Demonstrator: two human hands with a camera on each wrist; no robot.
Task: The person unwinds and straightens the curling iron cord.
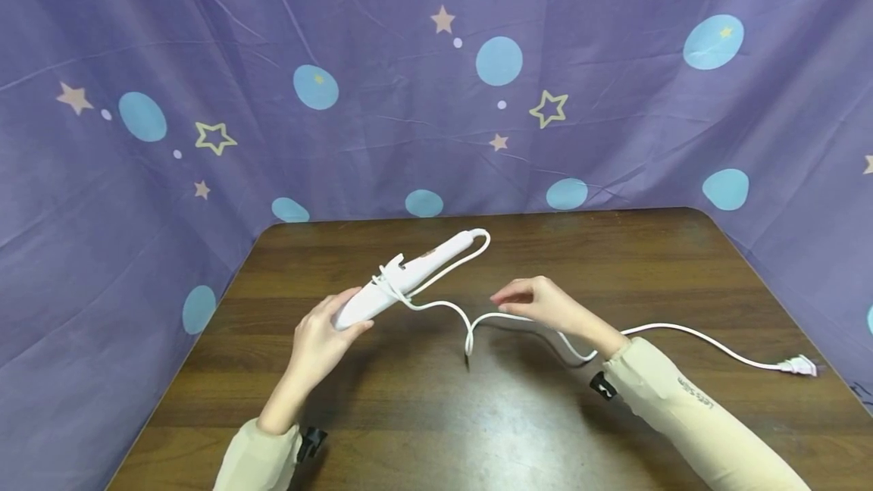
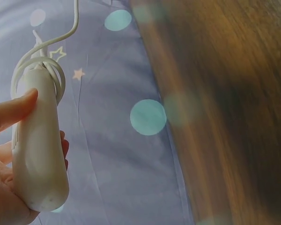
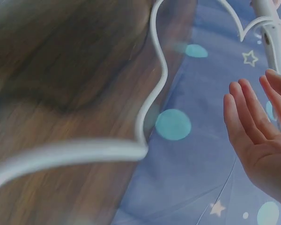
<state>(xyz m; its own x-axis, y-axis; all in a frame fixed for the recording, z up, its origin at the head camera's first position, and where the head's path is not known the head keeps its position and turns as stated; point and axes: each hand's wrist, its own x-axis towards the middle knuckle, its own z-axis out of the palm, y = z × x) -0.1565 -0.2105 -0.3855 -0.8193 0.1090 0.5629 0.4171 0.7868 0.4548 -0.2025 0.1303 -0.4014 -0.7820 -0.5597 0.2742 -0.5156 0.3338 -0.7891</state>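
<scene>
My left hand [image 1: 317,343] grips the thick, rounded end of a white hair curler [image 1: 436,258], holding it tilted above the table. The left wrist view shows the thumb across the near side of the curler [image 2: 41,140] and fingertips on its far side. A white power cord [image 1: 446,304] loops around the curler's middle and hangs from it with a kink. To the right, my right hand [image 1: 546,303] hovers over the cord. In the right wrist view the fingers of the right hand [image 3: 260,136] are fairly straight, with nothing held, apart from the cord [image 3: 152,101].
The cord runs right across the brown wooden table [image 1: 436,430] to a white plug [image 1: 798,365] near the right edge. A purple curtain [image 1: 382,150] with stars and blue spots hangs behind and beside the table.
</scene>
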